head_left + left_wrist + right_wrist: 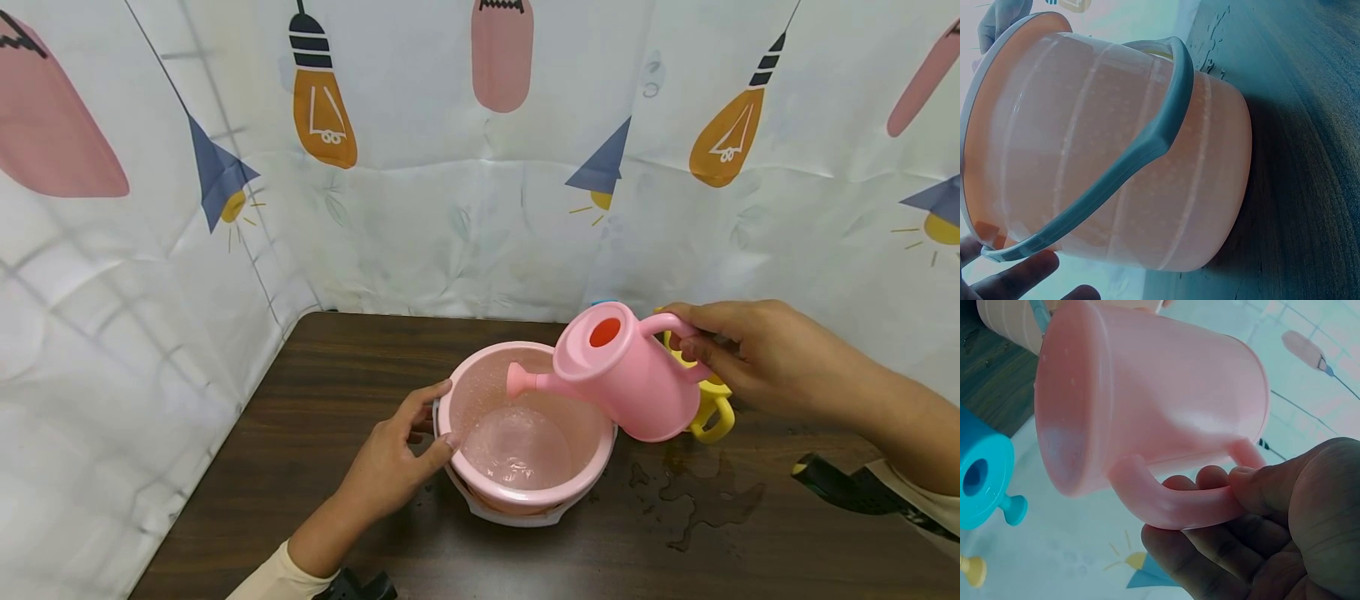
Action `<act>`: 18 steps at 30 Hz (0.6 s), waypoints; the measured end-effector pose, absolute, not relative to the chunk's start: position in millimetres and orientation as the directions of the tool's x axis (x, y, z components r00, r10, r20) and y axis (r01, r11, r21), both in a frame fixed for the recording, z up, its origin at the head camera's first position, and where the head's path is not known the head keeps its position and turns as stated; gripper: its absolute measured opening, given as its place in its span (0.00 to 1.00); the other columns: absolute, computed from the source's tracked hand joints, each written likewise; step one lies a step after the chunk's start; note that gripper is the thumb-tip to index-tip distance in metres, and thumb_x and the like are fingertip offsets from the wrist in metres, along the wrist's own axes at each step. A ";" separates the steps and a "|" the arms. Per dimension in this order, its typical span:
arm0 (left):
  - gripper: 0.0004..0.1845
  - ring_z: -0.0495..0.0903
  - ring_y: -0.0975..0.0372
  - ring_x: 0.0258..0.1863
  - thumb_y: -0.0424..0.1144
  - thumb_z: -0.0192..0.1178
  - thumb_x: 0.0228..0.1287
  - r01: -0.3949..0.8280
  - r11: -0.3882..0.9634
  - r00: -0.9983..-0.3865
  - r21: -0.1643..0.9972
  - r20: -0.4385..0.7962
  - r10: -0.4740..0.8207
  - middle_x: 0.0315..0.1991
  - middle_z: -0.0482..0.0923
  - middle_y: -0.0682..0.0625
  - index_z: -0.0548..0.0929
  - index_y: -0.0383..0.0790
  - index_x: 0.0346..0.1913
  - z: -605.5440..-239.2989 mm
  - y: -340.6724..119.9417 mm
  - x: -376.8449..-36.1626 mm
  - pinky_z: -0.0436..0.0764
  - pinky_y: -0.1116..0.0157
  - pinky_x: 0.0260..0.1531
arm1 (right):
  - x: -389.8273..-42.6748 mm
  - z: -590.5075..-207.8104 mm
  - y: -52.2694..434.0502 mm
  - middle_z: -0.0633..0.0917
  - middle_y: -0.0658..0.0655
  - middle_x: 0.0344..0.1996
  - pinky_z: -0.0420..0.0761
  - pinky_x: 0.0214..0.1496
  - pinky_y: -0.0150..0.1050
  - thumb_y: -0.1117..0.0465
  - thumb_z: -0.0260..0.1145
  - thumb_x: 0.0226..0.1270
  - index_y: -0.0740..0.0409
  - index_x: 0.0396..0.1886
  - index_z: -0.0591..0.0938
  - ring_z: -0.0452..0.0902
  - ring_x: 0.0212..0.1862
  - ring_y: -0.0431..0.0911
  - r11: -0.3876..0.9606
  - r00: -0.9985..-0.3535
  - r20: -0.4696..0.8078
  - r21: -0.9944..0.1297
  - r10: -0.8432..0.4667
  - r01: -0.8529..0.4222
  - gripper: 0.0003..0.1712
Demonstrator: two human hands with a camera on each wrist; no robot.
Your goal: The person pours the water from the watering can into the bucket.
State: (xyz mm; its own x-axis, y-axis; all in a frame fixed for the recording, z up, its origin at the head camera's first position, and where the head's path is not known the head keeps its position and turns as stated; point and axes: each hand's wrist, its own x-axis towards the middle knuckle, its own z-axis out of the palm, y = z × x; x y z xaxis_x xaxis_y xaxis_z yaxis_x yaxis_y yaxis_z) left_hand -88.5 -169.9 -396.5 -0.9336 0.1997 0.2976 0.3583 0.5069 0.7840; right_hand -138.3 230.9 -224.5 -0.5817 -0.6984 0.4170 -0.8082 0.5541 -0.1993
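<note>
Right hand (738, 354) held pink watering can (630, 379) by handle, fingers (1210, 481) curled round it, spout tipped over pink bucket (525, 433) on counter (337, 367). Left hand (393, 458) steadied bucket rim, fingers spread. Spilled water (690, 492) beside bucket.

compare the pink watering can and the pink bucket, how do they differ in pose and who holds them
The pink watering can is lifted and tilted, gripped by its handle in the right hand; the pink bucket stands upright on the table, the left hand at its rim. The can is closed-topped with a spout; the bucket is wide open. Both are pink plastic.
</note>
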 end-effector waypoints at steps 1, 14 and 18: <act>0.32 0.84 0.66 0.46 0.46 0.65 0.68 0.359 0.505 -0.933 0.785 0.298 0.200 0.50 0.86 0.55 0.69 0.58 0.73 -396.5 -169.8 -88.5 0.82 0.49 0.48 | -138.5 -224.5 230.9 0.83 0.38 0.35 0.79 0.34 0.24 0.76 0.74 0.58 0.48 0.56 0.85 0.82 0.32 0.32 0.555 -0.581 0.418 -0.196 -0.699 -0.809 0.28; 0.32 0.85 0.66 0.46 0.45 0.66 0.68 0.371 0.501 -0.929 0.782 0.313 0.200 0.50 0.86 0.54 0.69 0.57 0.74 -396.6 -170.0 -88.4 0.82 0.48 0.47 | -139.1 -224.4 230.4 0.84 0.39 0.36 0.80 0.35 0.24 0.76 0.74 0.58 0.49 0.56 0.85 0.82 0.33 0.31 0.549 -0.583 0.410 -0.210 -0.702 -0.809 0.28; 0.32 0.85 0.66 0.46 0.45 0.66 0.68 0.367 0.509 -0.930 0.778 0.310 0.196 0.51 0.86 0.54 0.69 0.57 0.73 -396.3 -170.0 -88.3 0.82 0.50 0.48 | -139.3 -224.2 230.0 0.84 0.39 0.35 0.80 0.34 0.24 0.76 0.73 0.59 0.47 0.54 0.85 0.82 0.32 0.31 0.544 -0.583 0.409 -0.220 -0.702 -0.809 0.27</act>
State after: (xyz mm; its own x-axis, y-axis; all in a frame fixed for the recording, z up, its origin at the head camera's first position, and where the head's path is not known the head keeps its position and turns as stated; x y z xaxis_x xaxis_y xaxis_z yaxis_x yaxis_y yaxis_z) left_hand -88.3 -170.0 -396.3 -0.9302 0.1963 0.3103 0.3671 0.5093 0.7784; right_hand -139.3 230.0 -224.2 -0.5833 -0.7017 0.4091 -0.8094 0.5443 -0.2203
